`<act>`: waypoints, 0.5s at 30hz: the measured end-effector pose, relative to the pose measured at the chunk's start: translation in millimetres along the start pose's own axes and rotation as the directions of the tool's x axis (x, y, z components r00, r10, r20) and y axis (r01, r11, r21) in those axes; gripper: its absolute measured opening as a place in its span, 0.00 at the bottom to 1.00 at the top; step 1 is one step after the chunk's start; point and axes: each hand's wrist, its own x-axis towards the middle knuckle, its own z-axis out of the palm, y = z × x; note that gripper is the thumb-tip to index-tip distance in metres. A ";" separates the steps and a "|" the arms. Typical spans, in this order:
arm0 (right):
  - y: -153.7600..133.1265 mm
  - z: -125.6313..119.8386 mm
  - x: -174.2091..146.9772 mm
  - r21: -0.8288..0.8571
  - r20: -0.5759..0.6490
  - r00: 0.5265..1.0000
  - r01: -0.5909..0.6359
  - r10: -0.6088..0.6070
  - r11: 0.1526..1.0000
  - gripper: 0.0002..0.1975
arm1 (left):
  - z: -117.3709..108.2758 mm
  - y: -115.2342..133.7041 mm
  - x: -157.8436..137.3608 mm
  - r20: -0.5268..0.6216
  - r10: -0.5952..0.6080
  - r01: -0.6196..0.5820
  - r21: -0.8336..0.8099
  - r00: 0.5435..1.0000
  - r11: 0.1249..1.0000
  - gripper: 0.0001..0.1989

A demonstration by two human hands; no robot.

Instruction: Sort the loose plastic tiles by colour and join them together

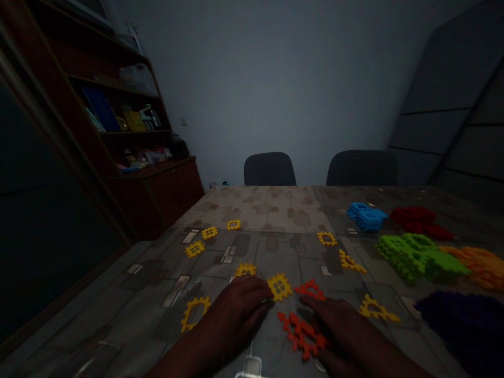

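Note:
My left hand (244,307) rests low over the table, its fingers curled together and the tips at the left edge of a yellow interlocking piece with a window grid (279,287). Behind that hand another yellow window piece (246,269) is partly covered. My right hand (334,328) has its fingers apart, one fingertip at an orange-red toothed piece (311,289). In front of it lie more orange-red pieces (303,336), overlapping, beside the thumb. To the left of my left wrist is a yellow open-frame piece (196,313).
Further yellow pieces lie at left (195,249) and right (326,239), some triangular (350,261). Piles in blue (367,217), dark red (417,219), green (419,256), orange (478,265) and purple (464,328) line the right side. Two chairs (270,169) stand beyond the patterned tablecloth (271,210).

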 end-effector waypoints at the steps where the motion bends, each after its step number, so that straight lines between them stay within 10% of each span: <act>1: -1.3 2.0 3.1 0.002 -0.028 0.999 0.018 -0.018 1.000 0.35 | 0.3 0.1 0.2 0.004 0.005 -0.005 0.002 1.000 1.000 0.13; 15: 30.4 15.9 10.5 -0.230 -0.278 0.938 0.147 -0.209 0.962 0.24 | -0.7 11.2 -2.3 0.039 0.077 -0.077 0.014 0.996 0.997 0.15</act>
